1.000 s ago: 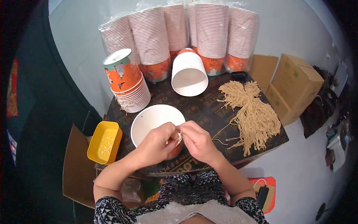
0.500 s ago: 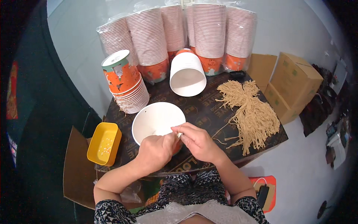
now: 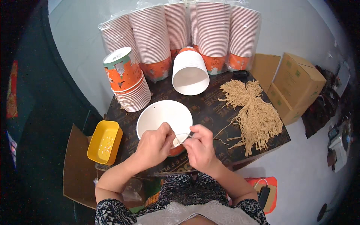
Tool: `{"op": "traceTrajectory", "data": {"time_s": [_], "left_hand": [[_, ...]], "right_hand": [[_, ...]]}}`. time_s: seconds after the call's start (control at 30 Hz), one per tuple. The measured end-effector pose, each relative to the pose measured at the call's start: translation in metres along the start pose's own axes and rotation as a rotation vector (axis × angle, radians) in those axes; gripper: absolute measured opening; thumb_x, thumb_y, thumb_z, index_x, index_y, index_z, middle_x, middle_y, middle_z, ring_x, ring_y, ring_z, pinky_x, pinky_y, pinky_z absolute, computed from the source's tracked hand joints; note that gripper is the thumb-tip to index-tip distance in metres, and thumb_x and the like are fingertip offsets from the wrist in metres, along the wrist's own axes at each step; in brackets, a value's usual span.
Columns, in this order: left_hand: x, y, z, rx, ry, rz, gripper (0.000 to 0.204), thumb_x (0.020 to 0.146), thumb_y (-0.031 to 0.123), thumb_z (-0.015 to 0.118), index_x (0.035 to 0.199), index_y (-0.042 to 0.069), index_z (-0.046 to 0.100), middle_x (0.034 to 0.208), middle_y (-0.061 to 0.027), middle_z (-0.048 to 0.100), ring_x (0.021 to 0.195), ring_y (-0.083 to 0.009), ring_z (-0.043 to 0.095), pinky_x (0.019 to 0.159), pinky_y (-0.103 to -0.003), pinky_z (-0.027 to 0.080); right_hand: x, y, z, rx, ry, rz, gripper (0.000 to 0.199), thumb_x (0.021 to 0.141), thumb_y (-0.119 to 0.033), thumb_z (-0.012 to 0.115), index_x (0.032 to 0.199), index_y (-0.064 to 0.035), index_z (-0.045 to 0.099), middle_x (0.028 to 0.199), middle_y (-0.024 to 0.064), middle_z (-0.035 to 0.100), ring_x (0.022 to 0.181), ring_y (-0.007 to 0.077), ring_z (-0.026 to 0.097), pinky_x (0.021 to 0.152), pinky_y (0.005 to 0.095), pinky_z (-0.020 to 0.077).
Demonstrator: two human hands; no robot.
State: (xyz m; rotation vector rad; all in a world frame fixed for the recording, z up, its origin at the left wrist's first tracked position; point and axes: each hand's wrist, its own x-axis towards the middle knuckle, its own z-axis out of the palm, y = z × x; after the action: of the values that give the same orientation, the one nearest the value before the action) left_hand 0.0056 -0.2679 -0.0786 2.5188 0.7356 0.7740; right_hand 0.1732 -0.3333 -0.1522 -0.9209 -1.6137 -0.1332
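Over the near rim of a white-lined paper bucket (image 3: pixel 165 112), my two hands work a thin cord (image 3: pixel 181 134). My left hand (image 3: pixel 154 145) pinches one part of it against the rim, and my right hand (image 3: pixel 201 147) pinches another part, with the cord looped between the fingers. A small dark hole shows in the bucket's far wall. Some orange of its outside (image 3: pixel 177 150) peeks out between my hands. Fingertips hide where the cord meets the bucket. To the right lies a bundle of tan cords (image 3: pixel 258 120), with a strand trailing toward my right hand.
A yellow tray (image 3: pixel 96 141) with small white bits sits at the left edge. Nested buckets (image 3: pixel 131 88) stand behind it; another bucket (image 3: pixel 190 78) lies tipped. Tall wrapped bucket stacks (image 3: pixel 213 30) line the back. Cardboard boxes (image 3: pixel 300 78) are beyond the right edge.
My hands have drawn a little apart, and the cord now shows as a loop stretched between them. My right hand has moved slightly right.
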Motion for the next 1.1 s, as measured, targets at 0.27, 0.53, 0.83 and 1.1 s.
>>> {"op": "traceTrajectory", "data": {"time_s": [0.27, 0.53, 0.83, 1.1], "left_hand": [[0.006, 0.001, 0.002, 0.009, 0.084, -0.161, 0.011, 0.086, 0.005, 0.062, 0.088, -0.001, 0.053, 0.071, -0.0225, 0.064, 0.069, -0.0408, 0.066, 0.06, -0.045, 0.051], [0.0, -0.002, 0.008, 0.103, 0.204, 0.16, 0.014, 0.081, 0.001, 0.068, 0.091, 0.002, 0.058, 0.072, -0.0162, 0.064, 0.065, -0.0349, 0.066, 0.057, -0.041, 0.052], [-0.005, -0.003, 0.007, 0.109, 0.143, 0.334, 0.02, 0.076, -0.003, 0.071, 0.09, 0.002, 0.059, 0.077, -0.0117, 0.065, 0.067, -0.0293, 0.068, 0.056, -0.036, 0.053], [-0.004, -0.003, 0.008, 0.033, 0.183, 0.32, 0.019, 0.08, 0.001, 0.072, 0.09, 0.002, 0.057, 0.075, -0.0137, 0.067, 0.064, -0.0299, 0.069, 0.054, -0.037, 0.054]], "right_hand": [[-0.013, -0.008, 0.005, 0.136, 0.006, 0.099, 0.007, 0.09, 0.001, 0.057, 0.096, 0.0046, 0.058, 0.106, 0.0183, 0.056, 0.085, 0.0309, 0.062, 0.079, 0.0344, 0.0504], [-0.008, -0.007, 0.006, 0.205, 0.16, 0.244, 0.009, 0.089, 0.007, 0.06, 0.097, 0.0018, 0.057, 0.088, 0.008, 0.06, 0.07, 0.0119, 0.056, 0.064, 0.0244, 0.0463], [-0.005, -0.009, 0.026, 0.402, 0.264, 0.52, 0.005, 0.093, -0.002, 0.064, 0.096, -0.0015, 0.06, 0.076, 0.0007, 0.061, 0.065, 0.0031, 0.053, 0.056, 0.0227, 0.0445], [0.0, -0.007, 0.023, 0.216, 0.227, 0.363, 0.007, 0.089, 0.0, 0.066, 0.094, -0.0016, 0.061, 0.075, 0.0066, 0.061, 0.062, 0.013, 0.061, 0.055, 0.0272, 0.0475]]}}
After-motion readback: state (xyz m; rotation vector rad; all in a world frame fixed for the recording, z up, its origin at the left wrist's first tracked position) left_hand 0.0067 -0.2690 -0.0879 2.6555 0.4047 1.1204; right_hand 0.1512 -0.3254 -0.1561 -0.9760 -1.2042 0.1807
